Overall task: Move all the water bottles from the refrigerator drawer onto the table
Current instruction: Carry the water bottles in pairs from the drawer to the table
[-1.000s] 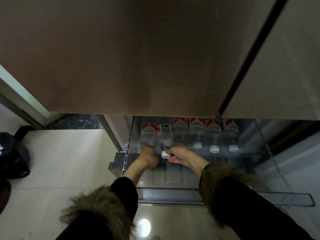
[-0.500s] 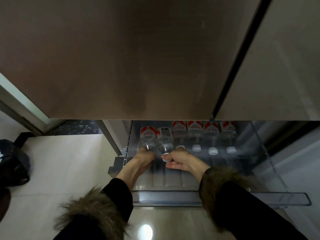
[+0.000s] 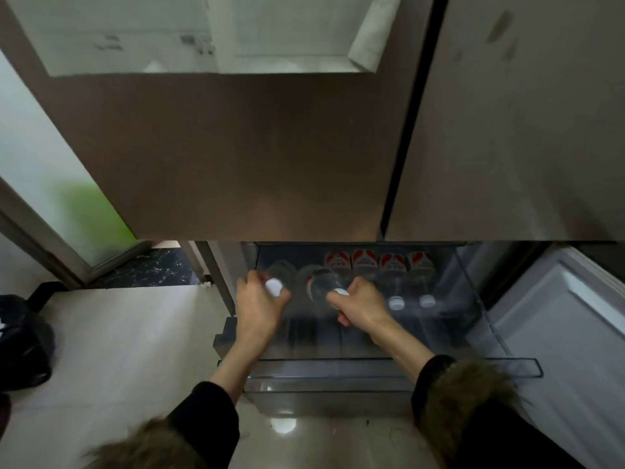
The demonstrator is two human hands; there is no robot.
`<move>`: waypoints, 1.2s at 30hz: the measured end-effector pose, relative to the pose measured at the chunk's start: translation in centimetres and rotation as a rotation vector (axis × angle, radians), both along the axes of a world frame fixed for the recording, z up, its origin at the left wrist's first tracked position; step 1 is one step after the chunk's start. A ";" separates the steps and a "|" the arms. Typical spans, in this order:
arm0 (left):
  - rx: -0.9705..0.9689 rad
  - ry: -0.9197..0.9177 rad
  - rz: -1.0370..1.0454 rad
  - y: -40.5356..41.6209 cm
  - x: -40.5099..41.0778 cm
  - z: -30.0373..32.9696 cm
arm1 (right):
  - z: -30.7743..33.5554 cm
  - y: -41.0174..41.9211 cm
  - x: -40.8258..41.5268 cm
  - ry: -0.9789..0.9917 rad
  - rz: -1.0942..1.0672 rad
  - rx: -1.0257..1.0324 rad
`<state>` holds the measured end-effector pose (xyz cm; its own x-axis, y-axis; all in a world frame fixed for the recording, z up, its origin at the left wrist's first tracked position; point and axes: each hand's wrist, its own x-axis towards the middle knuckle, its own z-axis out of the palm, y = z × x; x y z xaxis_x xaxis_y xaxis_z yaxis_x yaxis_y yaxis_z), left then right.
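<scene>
The clear refrigerator drawer (image 3: 392,368) is pulled out under the brown fridge doors. My left hand (image 3: 258,308) grips a clear water bottle (image 3: 280,270) by its white-capped neck, tilted up off the drawer floor. My right hand (image 3: 363,308) holds a second bottle (image 3: 321,282) with a red-and-white label the same way. Both lifted bottles are motion-blurred. Several more bottles (image 3: 394,265) lie side by side at the back of the drawer, caps toward me; one is partly hidden behind my right hand.
The brown fridge doors (image 3: 236,157) overhang the drawer's back. An open white drawer or door panel (image 3: 568,319) stands at the right. A dark bag (image 3: 23,340) sits on the pale tiled floor (image 3: 128,350) at the left, near a frosted glass door (image 3: 50,198).
Both hands have lifted and tilted the two leftmost bottles off the drawer floor, caps toward me. The view has tipped upward, showing more of the fridge doors.
</scene>
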<state>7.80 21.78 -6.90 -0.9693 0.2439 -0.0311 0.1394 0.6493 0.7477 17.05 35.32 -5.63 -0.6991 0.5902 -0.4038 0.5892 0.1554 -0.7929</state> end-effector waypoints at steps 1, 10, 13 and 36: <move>-0.022 0.057 -0.019 -0.5 -0.2 0.8 | 0.8 -0.2 0.5 0.014 0.002 0.085; -0.039 0.221 -0.150 -2.2 0.4 3.2 | 3.3 -1.6 1.5 0.085 0.133 0.500; 0.023 0.197 -0.110 -3.1 0.3 2.5 | 2.4 -2.0 1.5 0.125 0.135 0.469; -0.046 0.036 -0.330 -4.1 -1.0 -0.8 | -1.1 -1.4 2.1 0.068 0.413 0.455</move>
<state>6.79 17.66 -7.74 -0.8389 0.5440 -0.0168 0.3734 0.5977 0.7095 19.20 33.93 -6.76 -0.9219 0.3677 -0.1218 0.3586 0.6914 -0.6272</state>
